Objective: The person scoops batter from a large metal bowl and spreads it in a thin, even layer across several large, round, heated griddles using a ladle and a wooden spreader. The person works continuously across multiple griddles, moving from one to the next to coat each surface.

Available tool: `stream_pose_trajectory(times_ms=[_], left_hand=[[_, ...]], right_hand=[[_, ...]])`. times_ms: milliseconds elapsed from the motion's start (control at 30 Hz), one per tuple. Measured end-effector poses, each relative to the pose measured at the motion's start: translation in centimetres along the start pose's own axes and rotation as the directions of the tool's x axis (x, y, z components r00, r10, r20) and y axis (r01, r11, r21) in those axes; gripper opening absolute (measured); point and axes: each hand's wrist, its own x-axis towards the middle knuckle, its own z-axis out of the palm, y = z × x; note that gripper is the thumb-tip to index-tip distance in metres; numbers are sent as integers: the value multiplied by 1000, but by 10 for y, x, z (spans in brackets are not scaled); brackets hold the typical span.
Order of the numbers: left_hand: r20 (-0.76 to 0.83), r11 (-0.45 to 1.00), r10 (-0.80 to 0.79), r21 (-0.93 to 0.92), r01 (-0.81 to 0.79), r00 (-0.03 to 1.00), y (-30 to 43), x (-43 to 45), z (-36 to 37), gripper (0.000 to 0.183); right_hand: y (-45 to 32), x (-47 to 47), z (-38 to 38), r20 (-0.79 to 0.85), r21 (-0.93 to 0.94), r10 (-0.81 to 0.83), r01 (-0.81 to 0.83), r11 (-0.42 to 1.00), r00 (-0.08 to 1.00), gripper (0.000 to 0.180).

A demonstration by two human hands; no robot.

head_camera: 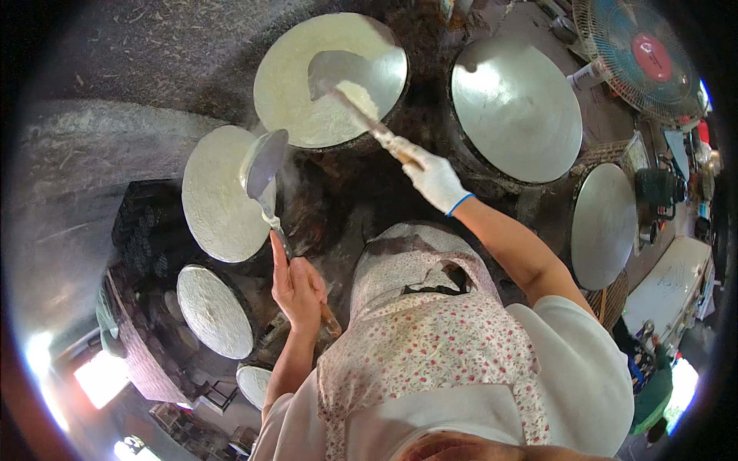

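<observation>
My bare left hand (300,288) grips the handle of a large metal ladle (264,167), index finger stretched along it; the bowl is over the edge of a batter-covered round griddle (216,201). My right hand (436,178), in a white knitted glove with a blue cuff, holds a batter-smeared spreader (363,118) by its wooden handle. The spreader's far end lies over the top griddle (288,75), beside a thick heap of pale batter (358,99). Batter coats much of that griddle, with bare metal showing at its middle and right.
Two uncoated round griddles (519,115) (603,226) are at the right, a fan (651,57) beyond them. Lower left are a griddle with a pale sheet (214,311) and part of another (253,385). A white box (669,288) stands at far right.
</observation>
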Motion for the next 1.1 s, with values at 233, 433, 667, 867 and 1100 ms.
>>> stream_pose_trajectory(times_ms=[233, 433, 667, 867, 1100], left_hand=[[-46, 998, -11, 58, 14, 999, 1, -14, 26, 62], [-96, 1000, 18, 2, -18, 995, 7, -23, 41, 61], [-63, 1000, 19, 7, -19, 998, 9, -22, 50, 63], [-44, 1000, -9, -7, 9, 999, 3, -18, 55, 62], [-12, 1000, -20, -18, 20, 1000, 7, -13, 56, 63]], right_hand=[[14, 21, 0, 97, -68, -4, 11, 998, 995, 54], [-37, 58, -66, 175, 175, 474, -501, 847, 863, 49], [11, -16, -8, 170, 9, -142, 143, 990, 975, 58], [-12, 45, -62, 42, 229, 368, -368, 901, 929, 48], [21, 5, -31, -8, 283, 190, -180, 942, 982, 51]])
